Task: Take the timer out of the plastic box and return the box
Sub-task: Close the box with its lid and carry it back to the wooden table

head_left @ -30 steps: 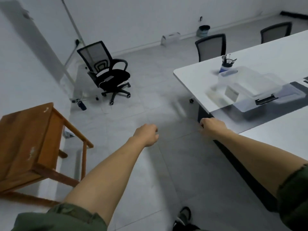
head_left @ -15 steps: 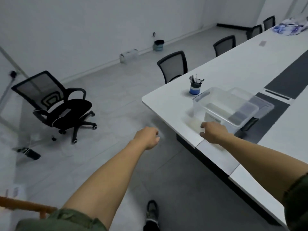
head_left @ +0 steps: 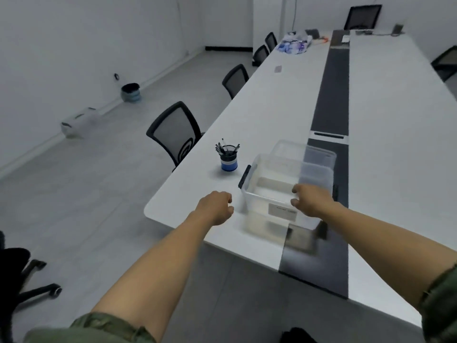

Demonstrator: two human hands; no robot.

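The plastic box [head_left: 277, 194] is clear, open-topped, with a black latch on its left end and a white label on the near wall. Something pale lies inside; blur keeps me from saying whether it is the timer. A second clear piece, possibly the lid [head_left: 309, 154], sits just behind it, touching or nearly so. The box stands on the near end of the table [head_left: 284, 105], partly on the white top and partly over the dark centre strip.

My right hand [head_left: 312, 200] is at the near right part of the box rim, its fingers [head_left: 296, 189] curled and slightly apart; I cannot tell whether they grip the rim or only touch it. My left hand [head_left: 217, 206] is loosely closed with fingers together, holding nothing, above the white table top just left of the box and apart from it.

A pen cup [head_left: 228, 160] with pens stands on the table left of the box, near but clear of it. The table is long and white with a dark strip down its middle. Mesh-backed chairs [head_left: 173, 132] line its left side. The floor [head_left: 86, 194] is grey and the walls white. A small bin [head_left: 131, 92] stands by the far wall.
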